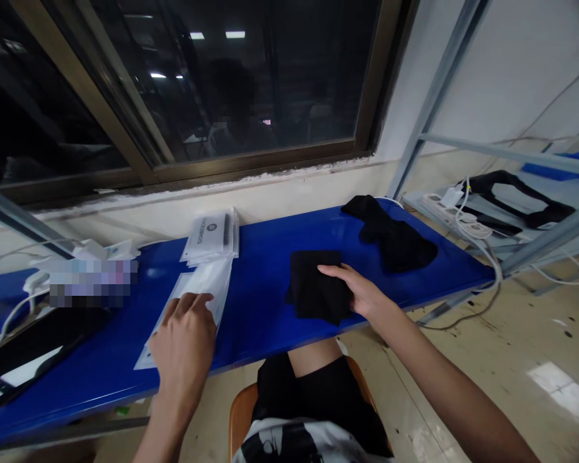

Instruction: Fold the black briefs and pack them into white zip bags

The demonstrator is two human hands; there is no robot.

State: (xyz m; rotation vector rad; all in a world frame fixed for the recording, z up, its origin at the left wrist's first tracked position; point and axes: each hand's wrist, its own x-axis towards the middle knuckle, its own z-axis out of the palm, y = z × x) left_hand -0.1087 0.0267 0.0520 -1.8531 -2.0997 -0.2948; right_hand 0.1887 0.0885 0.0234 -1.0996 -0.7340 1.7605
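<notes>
My right hand point(361, 292) holds a folded black cloth garment point(316, 283) at its right edge. The thumb lies on top and the other fingers are mostly hidden at the side and underneath. My left hand point(186, 334) is over clear plastic bags point(202, 276) lying flat on the blue table, its fingers curled down onto them and the fingertips hidden. Just beyond the bags is a stack of printed clear packets point(210, 235) with grey fronts and dark lettering. Another black garment point(390, 235) lies loosely crumpled at the table's far right.
The blue table point(265, 289) runs below a dark window point(270, 83). At left are power strips with white cables point(110, 247) and a long black object point(33, 347). Metal posts point(434, 96) flank the table. A power strip point(456, 215) and black straps point(516, 193) lie beyond the right post.
</notes>
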